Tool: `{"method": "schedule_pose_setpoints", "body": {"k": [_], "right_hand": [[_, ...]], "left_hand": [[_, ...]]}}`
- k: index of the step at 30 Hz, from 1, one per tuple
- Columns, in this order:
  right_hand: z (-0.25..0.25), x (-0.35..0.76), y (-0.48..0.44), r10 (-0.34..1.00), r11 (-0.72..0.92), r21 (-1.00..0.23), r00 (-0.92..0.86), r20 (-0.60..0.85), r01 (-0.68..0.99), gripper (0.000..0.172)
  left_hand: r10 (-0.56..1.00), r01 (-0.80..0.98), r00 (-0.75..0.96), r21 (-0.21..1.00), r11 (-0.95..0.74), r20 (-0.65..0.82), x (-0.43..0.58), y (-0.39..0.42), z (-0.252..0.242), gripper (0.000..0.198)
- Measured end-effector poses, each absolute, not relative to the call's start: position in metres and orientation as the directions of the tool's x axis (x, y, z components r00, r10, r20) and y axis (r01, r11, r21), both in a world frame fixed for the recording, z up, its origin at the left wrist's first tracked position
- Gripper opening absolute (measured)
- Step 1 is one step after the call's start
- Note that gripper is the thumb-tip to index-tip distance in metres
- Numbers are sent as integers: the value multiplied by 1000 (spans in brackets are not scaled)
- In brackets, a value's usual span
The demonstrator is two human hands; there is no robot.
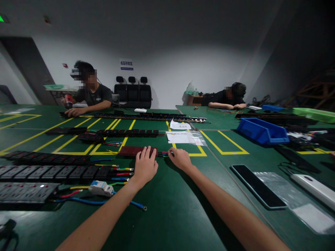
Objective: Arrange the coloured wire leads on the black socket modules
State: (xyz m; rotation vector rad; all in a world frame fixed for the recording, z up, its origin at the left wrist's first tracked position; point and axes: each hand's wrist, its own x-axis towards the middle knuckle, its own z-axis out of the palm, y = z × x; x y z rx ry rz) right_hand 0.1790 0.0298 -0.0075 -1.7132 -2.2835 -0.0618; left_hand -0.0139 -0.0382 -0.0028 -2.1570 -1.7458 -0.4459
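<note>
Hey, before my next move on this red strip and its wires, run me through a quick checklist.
1. Strip held down: the left hand lies flat on the red strip. Ok.
2. Grip on the wires: the right hand pinches the wires at the strip's end. Ok.
3. Wires seated in the strip: cannot tell, too small.
4. Room ahead: the papers lie beyond the right hand, apart from it. Ok.
5. Arms free of loose leads: the blue lead runs under the left forearm. Not ok.
</note>
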Motion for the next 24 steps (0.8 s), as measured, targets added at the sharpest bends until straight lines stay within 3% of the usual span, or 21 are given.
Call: {"method": "schedule_pose_setpoints", "body": {"k": [13,24], "right_hand": [[-6,176,31,950,288,-137,-264,170,948,36],[-7,177,27,941,308,-130,-281,188,943,34]], "left_hand": [[864,980,195,-48,-195,464,-14,-38,-8,53],[871,981,178,-17,-192,457,-14,-40,-9,52]]}}
